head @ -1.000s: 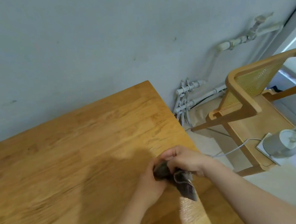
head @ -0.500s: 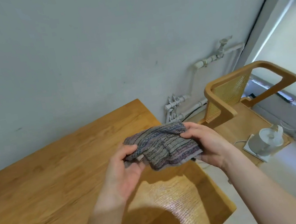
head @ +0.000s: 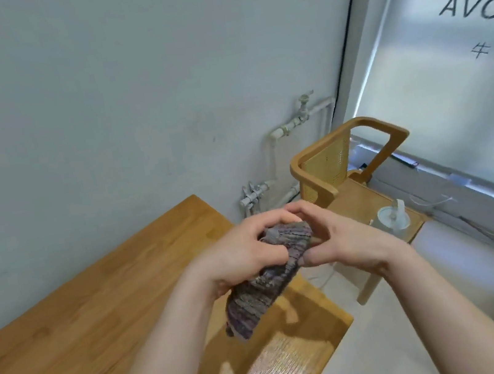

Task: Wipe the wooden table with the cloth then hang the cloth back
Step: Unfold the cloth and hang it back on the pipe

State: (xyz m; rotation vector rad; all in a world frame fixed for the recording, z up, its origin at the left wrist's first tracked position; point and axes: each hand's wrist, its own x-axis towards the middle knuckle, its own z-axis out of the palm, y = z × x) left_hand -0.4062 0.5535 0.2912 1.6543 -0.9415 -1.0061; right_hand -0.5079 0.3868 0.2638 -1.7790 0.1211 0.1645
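Note:
A grey and purple striped cloth (head: 264,284) is bunched between both hands, held in the air above the right end of the wooden table (head: 67,328). My left hand (head: 236,253) grips its upper left part. My right hand (head: 341,236) pinches its upper right edge. The cloth's lower end hangs down loose over the table's corner. A wet sheen shows on the table top near its front right corner.
A wooden chair (head: 340,169) with a cane back stands right of the table, with a small white device (head: 393,218) on its seat. White pipes (head: 282,132) run along the grey wall. A frosted window with lettering fills the upper right. Dark fabric lies at the right edge.
The cloth has been lifted off the table and bunched between both hands. The view has swung up and to the right, toward the chair and the window.

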